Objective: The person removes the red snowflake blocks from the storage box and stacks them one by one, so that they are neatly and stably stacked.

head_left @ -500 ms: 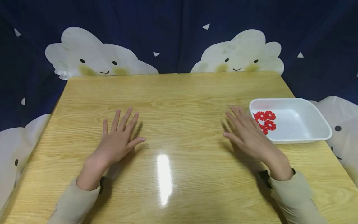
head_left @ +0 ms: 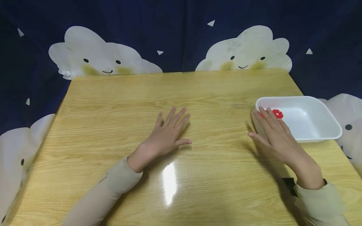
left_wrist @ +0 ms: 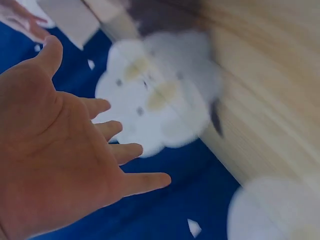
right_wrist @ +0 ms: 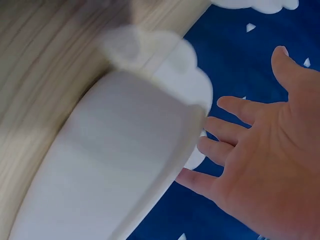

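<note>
My left hand (head_left: 165,138) is over the middle of the table, palm down with fingers spread, holding nothing; its straight fingers also show in the left wrist view (left_wrist: 65,145). At the right, my right hand (head_left: 278,139) reaches over the near left corner of a white tray (head_left: 319,136), fingers extended and empty. Whether it touches the rim I cannot tell. Red notched discs (head_left: 277,114) lie at the tray's left end, partly hidden by the fingers. In the right wrist view the hand (right_wrist: 270,150) is beside the tray's outer wall (right_wrist: 115,150).
The wooden table (head_left: 113,100) carries a bright light reflection near its front. Behind and beside it hangs a dark blue cloth (head_left: 169,31) with white smiling clouds. The tray stands near the table's right edge.
My left hand has moved right, to the middle of the table. My right hand has moved right, over the tray's left end, covering more of the red discs.
</note>
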The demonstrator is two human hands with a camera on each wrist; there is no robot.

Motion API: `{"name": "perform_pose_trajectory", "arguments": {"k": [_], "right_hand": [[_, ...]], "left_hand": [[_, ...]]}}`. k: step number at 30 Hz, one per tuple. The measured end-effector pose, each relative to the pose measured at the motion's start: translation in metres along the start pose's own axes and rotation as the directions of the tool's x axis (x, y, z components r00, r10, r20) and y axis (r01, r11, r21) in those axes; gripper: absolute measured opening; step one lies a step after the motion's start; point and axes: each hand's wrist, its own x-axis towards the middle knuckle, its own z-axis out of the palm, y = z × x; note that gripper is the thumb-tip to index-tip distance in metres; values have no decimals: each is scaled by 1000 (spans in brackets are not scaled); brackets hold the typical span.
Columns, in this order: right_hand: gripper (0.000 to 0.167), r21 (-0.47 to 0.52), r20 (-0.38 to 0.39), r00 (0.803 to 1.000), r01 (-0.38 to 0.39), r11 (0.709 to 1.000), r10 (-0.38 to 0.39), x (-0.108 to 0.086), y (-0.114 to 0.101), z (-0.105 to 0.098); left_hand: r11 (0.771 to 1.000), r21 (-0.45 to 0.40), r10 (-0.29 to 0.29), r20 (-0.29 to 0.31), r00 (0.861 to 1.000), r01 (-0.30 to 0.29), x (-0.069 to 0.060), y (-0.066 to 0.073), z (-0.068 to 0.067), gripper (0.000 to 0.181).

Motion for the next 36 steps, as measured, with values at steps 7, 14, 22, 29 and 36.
{"name": "perform_pose_trajectory", "arguments": {"k": [7, 14, 22, 29, 36], "right_hand": [[73, 28, -10, 994, -112, 993, 112, -14, 43, -10], [70, -13, -52, 982, -185, 983, 184, -30, 90, -18], [77, -61, -125, 951, -293, 954, 284, -47, 140, -28], [77, 16, -239, 929, -288, 957, 284, -54, 174, -29], [51, 99, -273, 933, -213, 972, 233, -55, 184, -24]], "left_hand": [[990, 16, 137, 73, 988, -139, 54, 55, 6, 86], [976, 64, 197, 132, 971, -207, 95, 106, 19, 87], [962, 70, 254, 128, 959, -264, 128, 144, 32, 88], [947, 147, 269, 127, 955, -286, 144, 160, 40, 87], [943, 174, 262, 138, 955, -284, 146, 163, 40, 85]]}}
